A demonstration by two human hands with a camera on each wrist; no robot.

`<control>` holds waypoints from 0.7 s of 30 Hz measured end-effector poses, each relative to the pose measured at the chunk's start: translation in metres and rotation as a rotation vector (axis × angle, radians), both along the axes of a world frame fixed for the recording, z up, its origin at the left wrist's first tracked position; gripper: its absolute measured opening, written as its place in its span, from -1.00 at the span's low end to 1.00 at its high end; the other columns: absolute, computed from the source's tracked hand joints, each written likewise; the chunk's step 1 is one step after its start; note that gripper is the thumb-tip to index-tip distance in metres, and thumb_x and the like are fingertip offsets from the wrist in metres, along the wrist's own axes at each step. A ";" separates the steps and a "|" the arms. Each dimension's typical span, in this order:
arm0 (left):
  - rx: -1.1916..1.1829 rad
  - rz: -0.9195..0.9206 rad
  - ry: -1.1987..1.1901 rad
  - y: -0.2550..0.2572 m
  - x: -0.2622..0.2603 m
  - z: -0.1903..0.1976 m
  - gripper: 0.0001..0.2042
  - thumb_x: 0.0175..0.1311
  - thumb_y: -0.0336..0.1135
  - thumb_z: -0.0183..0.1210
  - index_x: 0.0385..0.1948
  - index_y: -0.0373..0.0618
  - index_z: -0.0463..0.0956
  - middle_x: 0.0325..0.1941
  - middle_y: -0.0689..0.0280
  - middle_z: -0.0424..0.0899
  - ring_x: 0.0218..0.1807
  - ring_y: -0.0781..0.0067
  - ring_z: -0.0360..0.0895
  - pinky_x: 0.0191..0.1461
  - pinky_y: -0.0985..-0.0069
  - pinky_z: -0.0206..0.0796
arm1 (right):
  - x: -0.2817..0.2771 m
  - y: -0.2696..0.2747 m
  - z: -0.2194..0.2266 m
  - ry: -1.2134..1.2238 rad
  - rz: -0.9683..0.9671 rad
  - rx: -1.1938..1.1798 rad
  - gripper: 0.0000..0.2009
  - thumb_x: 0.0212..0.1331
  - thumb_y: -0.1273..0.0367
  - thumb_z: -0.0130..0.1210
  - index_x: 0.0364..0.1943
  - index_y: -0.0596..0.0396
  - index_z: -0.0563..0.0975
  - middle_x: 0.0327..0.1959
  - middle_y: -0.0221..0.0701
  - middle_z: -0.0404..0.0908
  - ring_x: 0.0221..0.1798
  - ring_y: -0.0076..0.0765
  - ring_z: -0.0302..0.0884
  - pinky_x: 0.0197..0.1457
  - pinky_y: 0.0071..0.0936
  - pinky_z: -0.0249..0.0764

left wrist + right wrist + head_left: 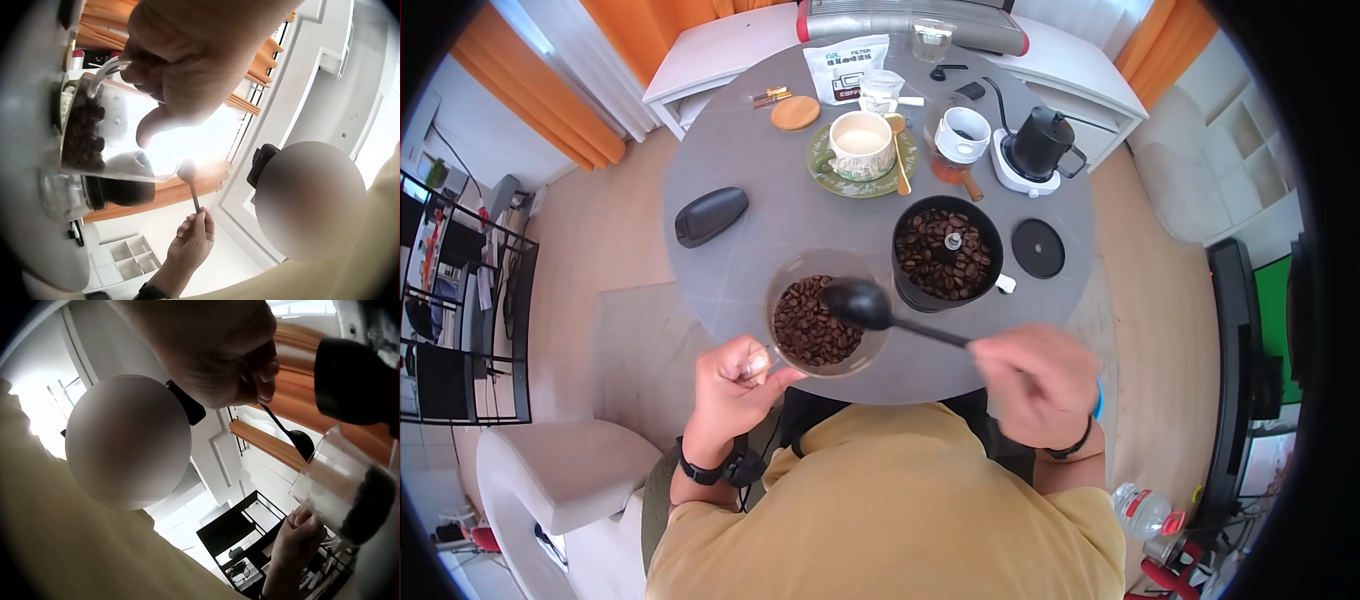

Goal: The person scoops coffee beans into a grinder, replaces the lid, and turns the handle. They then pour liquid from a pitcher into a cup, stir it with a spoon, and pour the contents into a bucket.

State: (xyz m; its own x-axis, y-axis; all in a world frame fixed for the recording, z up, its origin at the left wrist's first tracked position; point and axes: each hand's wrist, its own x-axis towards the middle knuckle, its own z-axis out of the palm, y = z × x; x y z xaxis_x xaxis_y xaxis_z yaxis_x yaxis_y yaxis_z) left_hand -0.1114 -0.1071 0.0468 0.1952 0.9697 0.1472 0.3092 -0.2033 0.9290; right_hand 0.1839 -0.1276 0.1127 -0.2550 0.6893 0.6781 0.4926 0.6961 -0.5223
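Note:
My left hand (735, 385) grips the handle of a clear jug (870, 350) that stands near the table's front edge. Dark roasted coffee beans (805, 325) fill its lower part. A black spoon (860, 303) is pinched in my right hand (1045, 385), its bowl above the jug's opening. In the right wrist view, the spoon's bowl (302, 444) hangs right at the jug's rim. Just right of the jug stands a black coffee grinder (922, 297), uncovered, with beans around its central metal shaft. A round black lid (1038, 248) lies to the grinder's right.
Behind stand a patterned cup (860, 150) on a green saucer (832, 184), a white cup (963, 146), and a black kettle (1040, 140) on a white base. A black oblong object (712, 216) lies left. A white pouch (830, 60) and wooden disc (795, 112) are farther back.

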 end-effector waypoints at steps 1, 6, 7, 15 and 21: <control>0.001 0.004 0.002 0.000 0.000 0.000 -0.48 -0.07 -0.54 0.39 -0.70 -0.06 0.04 -0.69 0.55 0.04 -0.58 0.73 -0.08 -0.59 0.67 -0.19 | -0.008 0.006 -0.006 -0.013 0.058 -0.035 -0.74 -0.04 0.59 0.21 -0.19 0.17 0.57 -0.53 -0.37 0.55 -0.62 -0.41 0.44 -0.58 -0.56 0.35; -0.078 -0.010 -0.086 0.001 -0.008 -0.008 -0.49 -0.08 -0.53 0.41 -0.70 -0.03 0.06 -0.69 0.59 0.08 -0.58 0.77 -0.05 -0.57 0.68 -0.16 | -0.025 0.012 -0.008 0.049 0.122 -0.277 -0.68 -0.07 0.46 0.32 -0.16 0.14 0.57 -0.62 -0.43 0.49 -0.66 -0.49 0.36 -0.61 -0.60 0.29; -0.074 -0.003 -0.083 0.003 -0.010 -0.007 -0.49 -0.08 -0.53 0.41 -0.70 -0.03 0.06 -0.69 0.59 0.08 -0.58 0.77 -0.05 -0.57 0.68 -0.16 | -0.022 0.010 -0.008 0.057 0.092 -0.297 -0.67 -0.09 0.43 0.34 -0.16 0.14 0.58 -0.63 -0.44 0.48 -0.67 -0.52 0.33 -0.61 -0.62 0.27; 0.182 0.289 -0.088 0.098 -0.036 0.010 -0.52 -0.01 -0.42 0.40 -0.68 0.03 0.10 -0.65 0.62 0.13 -0.55 0.79 0.03 -0.52 0.73 -0.06 | 0.014 0.000 -0.038 0.166 -0.088 -0.177 -0.76 -0.05 0.50 0.27 -0.22 0.15 0.59 -0.64 -0.52 0.45 -0.67 -0.65 0.25 -0.61 -0.71 0.15; 0.193 0.400 -0.037 0.203 -0.042 0.004 -0.55 0.03 -0.40 0.37 -0.69 0.02 0.12 -0.67 0.59 0.17 -0.58 0.79 0.10 -0.55 0.72 0.02 | 0.046 -0.008 -0.062 0.221 -0.453 -0.311 -0.86 0.05 0.48 0.22 -0.28 0.16 0.58 -0.64 -0.55 0.40 -0.65 -0.74 0.21 -0.59 -0.73 0.11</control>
State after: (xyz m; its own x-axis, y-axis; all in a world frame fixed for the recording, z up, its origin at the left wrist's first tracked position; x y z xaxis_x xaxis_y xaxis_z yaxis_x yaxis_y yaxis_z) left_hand -0.1538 0.0961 0.0507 -0.1988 0.9219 0.3326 0.3663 -0.2449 0.8977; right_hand 0.2301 -0.1359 0.0503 0.2352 0.8716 0.4302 0.5615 0.2394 -0.7921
